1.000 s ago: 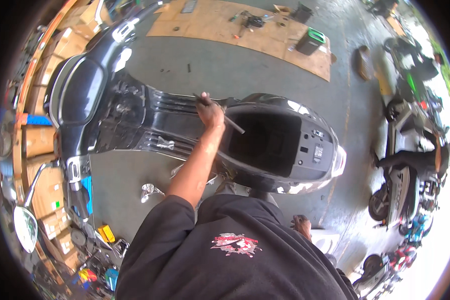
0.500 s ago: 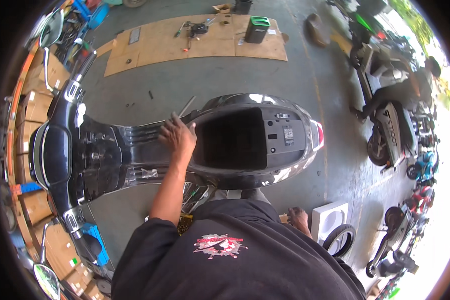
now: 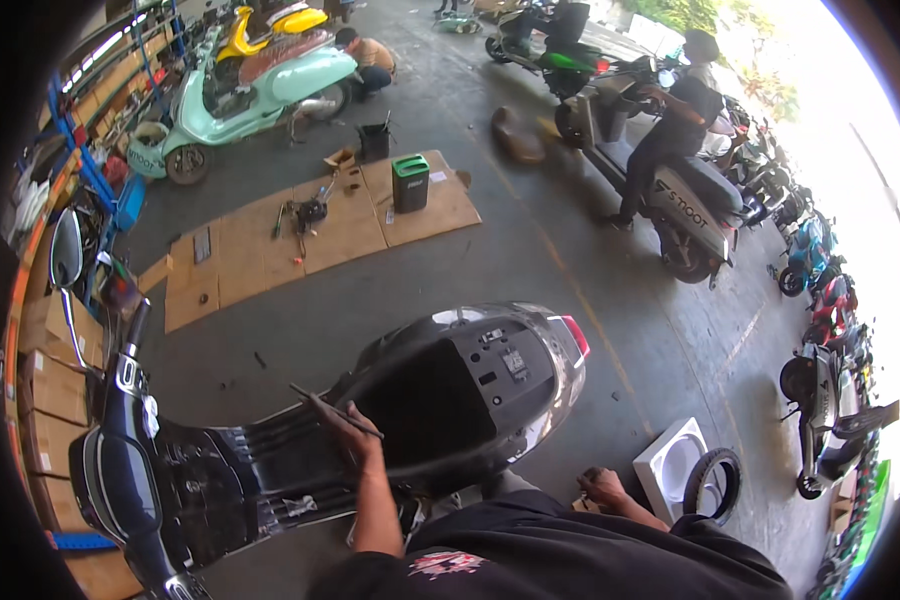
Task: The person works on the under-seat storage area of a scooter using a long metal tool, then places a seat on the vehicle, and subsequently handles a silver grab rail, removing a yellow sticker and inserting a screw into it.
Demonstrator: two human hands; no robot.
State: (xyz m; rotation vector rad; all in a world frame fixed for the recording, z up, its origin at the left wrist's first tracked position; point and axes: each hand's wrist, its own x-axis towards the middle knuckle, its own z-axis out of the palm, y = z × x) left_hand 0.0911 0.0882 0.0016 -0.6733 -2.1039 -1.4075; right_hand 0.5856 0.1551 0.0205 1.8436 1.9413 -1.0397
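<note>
A black scooter (image 3: 202, 470) stands in front of me, its handlebar to the left and its tail to the right. Its seat is off, leaving a deep dark storage well (image 3: 430, 400) exposed. My left hand (image 3: 354, 432) is over the footboard end of that well, closed round a thin dark rod (image 3: 336, 408) that sticks out on both sides of the fingers. What kind of tool it is cannot be made out. Low on my right side, my right hand (image 3: 602, 487) has curled fingers, with a small tan thing partly visible beneath them.
A flattened cardboard sheet (image 3: 260, 255) on the floor bears loose parts and a black bin with a green rim (image 3: 410, 183). A mint-green scooter (image 3: 280, 82) stands beyond. At right are a white foam block (image 3: 673, 455), a tyre (image 3: 715, 485) and a person (image 3: 675, 110) on another scooter.
My view has tilted up and turned, bringing in more of the workshop. The rod in my left hand has swung to lie across the fingers. My right hand stays at my right side.
</note>
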